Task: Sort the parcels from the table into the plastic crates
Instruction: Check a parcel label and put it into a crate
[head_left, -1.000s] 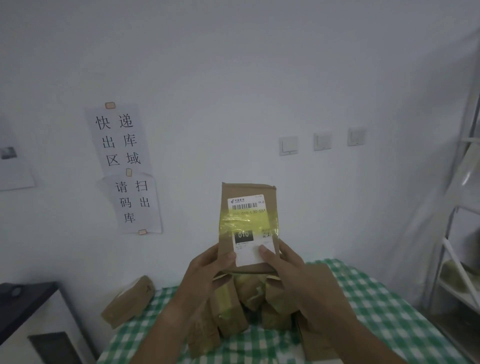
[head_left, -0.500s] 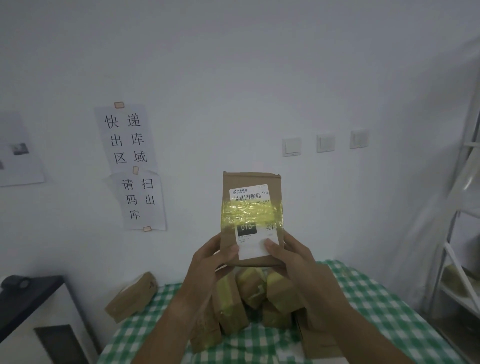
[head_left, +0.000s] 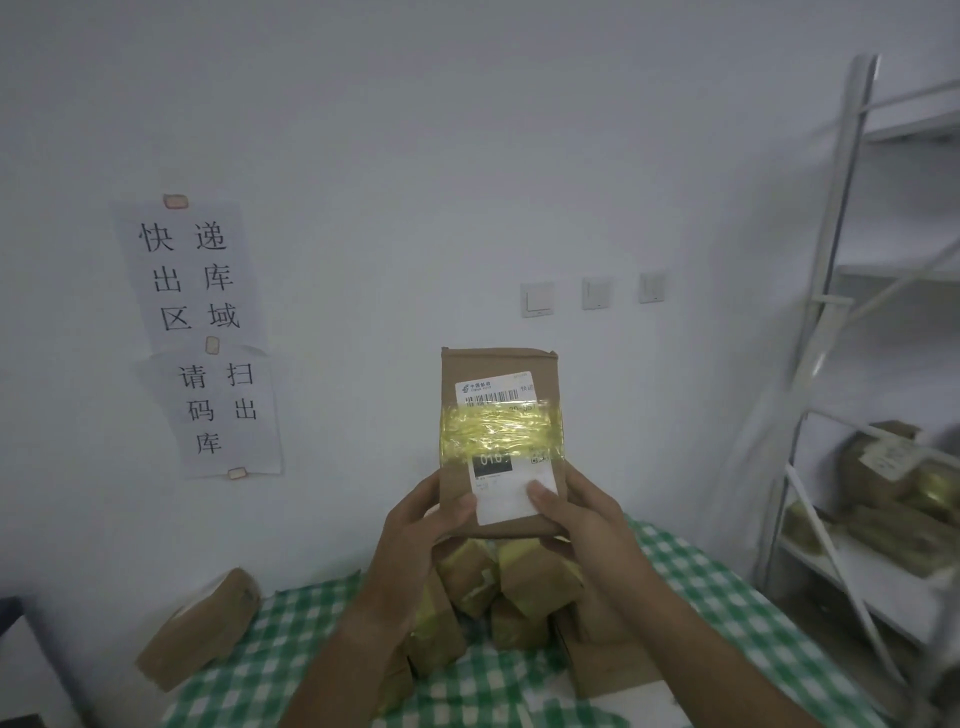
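Note:
I hold a brown cardboard parcel (head_left: 498, 410) upright in front of the wall, its white shipping label and yellow tape band facing me. My left hand (head_left: 421, 525) grips its lower left edge with the thumb on the front. My right hand (head_left: 576, 514) grips the lower right, thumb pressed on the label. Below my hands a pile of brown parcels (head_left: 493, 587) with yellow tape lies on the green checked table (head_left: 270, 654). One more parcel (head_left: 200, 629) leans at the table's back left corner. No plastic crate is in view.
A white metal shelf rack (head_left: 826, 322) stands at the right with more brown parcels (head_left: 893, 467) on a shelf. Paper signs (head_left: 200, 332) and three wall switches (head_left: 592, 293) are on the wall. A dark object (head_left: 8, 618) sits at the far left edge.
The view has shifted to the right, bringing more of the shelf rack into sight. Both hands keep the same hold on the raised parcel.

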